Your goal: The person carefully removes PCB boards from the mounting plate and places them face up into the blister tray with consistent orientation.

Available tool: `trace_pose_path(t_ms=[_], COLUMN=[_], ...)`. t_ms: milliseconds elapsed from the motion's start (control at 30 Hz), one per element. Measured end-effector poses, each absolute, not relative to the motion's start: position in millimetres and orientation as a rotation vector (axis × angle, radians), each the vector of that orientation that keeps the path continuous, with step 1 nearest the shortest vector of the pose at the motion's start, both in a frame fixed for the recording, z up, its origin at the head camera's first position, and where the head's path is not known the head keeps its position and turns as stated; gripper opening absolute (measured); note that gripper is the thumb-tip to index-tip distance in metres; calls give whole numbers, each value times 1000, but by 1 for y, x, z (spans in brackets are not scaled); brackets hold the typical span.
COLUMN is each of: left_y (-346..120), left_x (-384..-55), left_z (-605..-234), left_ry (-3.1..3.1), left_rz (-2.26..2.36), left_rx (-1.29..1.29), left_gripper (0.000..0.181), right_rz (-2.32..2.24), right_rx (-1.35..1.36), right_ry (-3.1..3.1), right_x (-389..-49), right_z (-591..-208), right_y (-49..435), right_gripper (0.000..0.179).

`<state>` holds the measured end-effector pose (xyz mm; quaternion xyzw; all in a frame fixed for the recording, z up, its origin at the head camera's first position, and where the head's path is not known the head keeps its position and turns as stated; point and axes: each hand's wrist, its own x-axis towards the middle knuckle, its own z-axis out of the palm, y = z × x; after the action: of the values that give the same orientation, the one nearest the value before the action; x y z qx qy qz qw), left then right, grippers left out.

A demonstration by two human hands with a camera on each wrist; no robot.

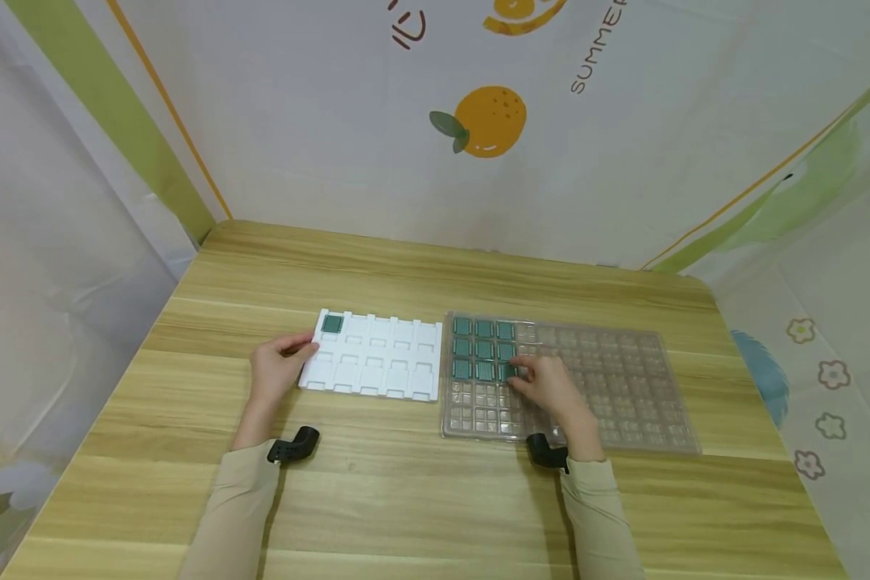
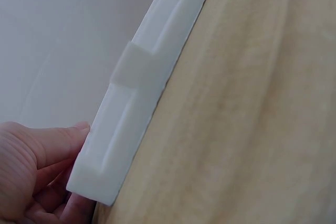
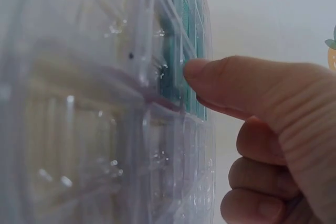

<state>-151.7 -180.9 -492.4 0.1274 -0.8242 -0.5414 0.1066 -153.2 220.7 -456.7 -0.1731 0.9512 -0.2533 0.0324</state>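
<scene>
My left hand [image 1: 281, 366] grips the left edge of a white tray [image 1: 388, 350], thumb at the rim in the left wrist view. One green square chip [image 1: 332, 324] lies in the tray's far left pocket; its other pockets hold nothing. To the right, my right hand [image 1: 551, 385] reaches over a clear plastic tray [image 1: 627, 379]. Its thumb and index finger pinch a green chip [image 1: 503, 371] at the near right corner of a block of several green chips [image 1: 483, 349]. In the right wrist view the thumb [image 3: 210, 72] overlaps the green pieces, and the other fingers are curled.
Both trays lie side by side on a wooden table [image 1: 377, 499]. Black wrist mounts [image 1: 300, 445] sit at both sleeves. A white curtain printed with fruit [image 1: 490, 121] hangs behind the table's far edge, and more curtains hang at both sides.
</scene>
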Motion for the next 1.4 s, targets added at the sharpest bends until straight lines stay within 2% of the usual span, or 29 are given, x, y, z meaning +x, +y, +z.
trace_pose_path(t_ms=[333, 633, 933, 1400], left_y=[-181, -183, -182, -182], left_x=[-152, -153, -153, -152], left_z=[-493, -495, -492, -491], left_ry=[-2434, -2422, -2405, -2396], left_rz=[-1606, -1609, -1625, -1628], left_rx=[386, 370, 334, 330], left_gripper=[21, 20, 20, 20], right_rz=[-832, -811, -936, -954], right_rx=[-591, -587, -727, -800], right_ry=[2967, 2939, 2899, 2891], right_x=[-157, -170, -182, -195], right_z=[-452, -436, -438, -433], right_y=[214, 185, 160, 124], right_gripper=[27, 32, 32, 29])
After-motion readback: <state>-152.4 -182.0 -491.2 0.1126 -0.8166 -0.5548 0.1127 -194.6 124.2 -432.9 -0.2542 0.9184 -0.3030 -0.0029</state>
